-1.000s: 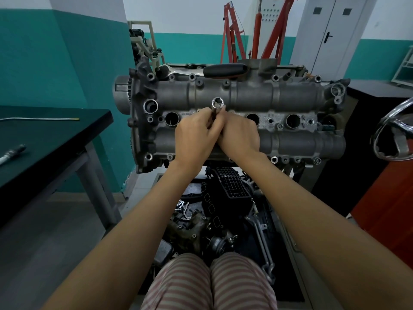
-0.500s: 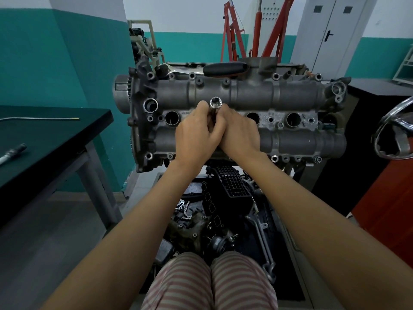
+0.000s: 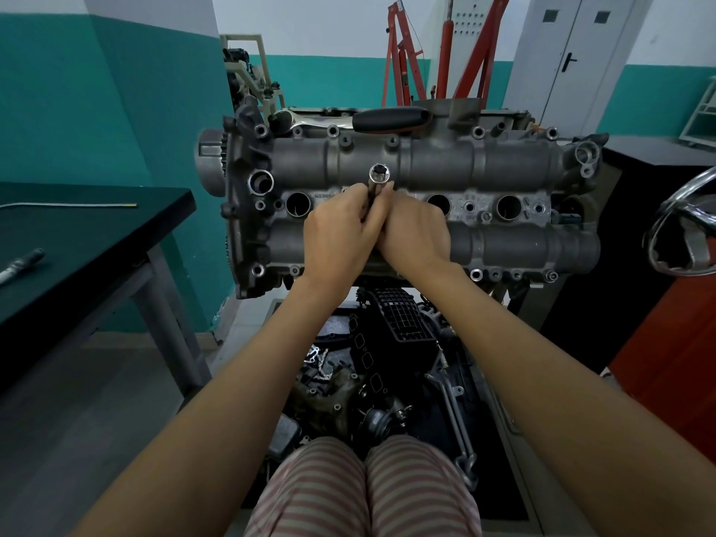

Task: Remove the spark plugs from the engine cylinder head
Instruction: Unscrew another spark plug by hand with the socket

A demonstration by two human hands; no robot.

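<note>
The grey engine cylinder head faces me on a stand, with open round plug wells along its middle row. A long silver spark plug socket sticks out of the second well, its open end towards me. My left hand and my right hand both grip the socket's shaft, fingers curled round it, side by side. The well under my hands is hidden, and no spark plug shows.
A ratchet with a black handle lies on top of the head. A dark table at the left carries a thin rod and a tool. Engine parts lie on the floor below. A steel wheel juts in at the right.
The socket's open end has shifted a little up and left between my hands. Both hands keep their grip on it.
</note>
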